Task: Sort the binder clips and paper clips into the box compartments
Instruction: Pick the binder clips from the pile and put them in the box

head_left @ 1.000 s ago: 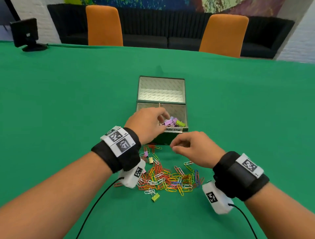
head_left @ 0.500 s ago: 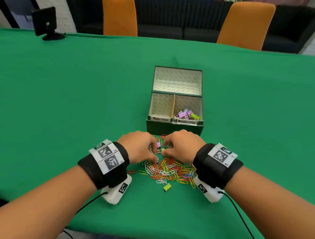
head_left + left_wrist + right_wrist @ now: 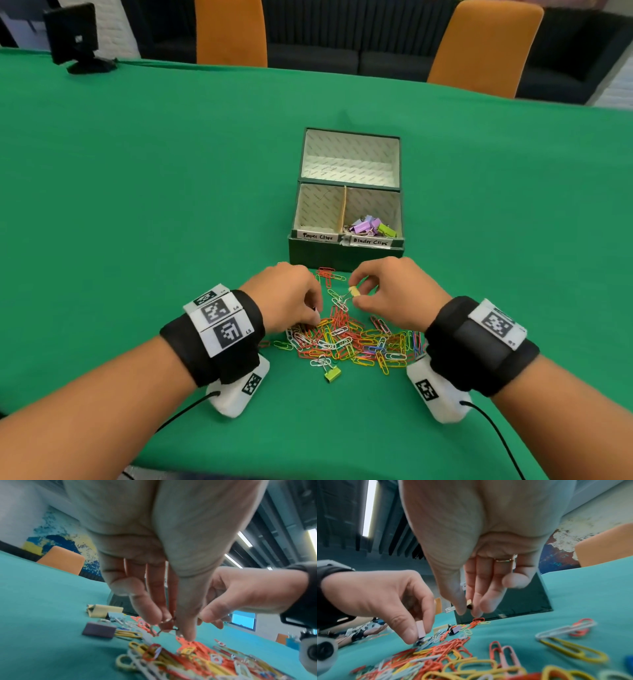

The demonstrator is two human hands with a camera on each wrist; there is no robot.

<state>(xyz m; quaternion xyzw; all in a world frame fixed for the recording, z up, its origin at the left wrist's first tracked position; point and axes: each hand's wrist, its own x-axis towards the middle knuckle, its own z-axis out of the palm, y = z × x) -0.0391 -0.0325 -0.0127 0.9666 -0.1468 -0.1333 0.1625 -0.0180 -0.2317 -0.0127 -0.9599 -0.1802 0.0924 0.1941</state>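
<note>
Paper clips [image 3: 356,339] of many colours, too many to count, lie in one pile on the green table [image 3: 137,205] just before the two-compartment box [image 3: 346,255]. The right hand [image 3: 394,294] pinches one yellow binder clip [image 3: 354,291] above the pile, and the left hand [image 3: 287,298] pinches one pink binder clip [image 3: 420,630]. One green binder clip [image 3: 332,374] lies at the pile's near edge, and several more fill the right compartment.

head cam: up high, looking forward and down over the green surface [image 3: 137,205]
wrist cams: super close, low, aimed along each hand's fingers
shared: all three catch the paper clip pile [image 3: 356,339] [image 3: 197,660] [image 3: 453,660]
</note>
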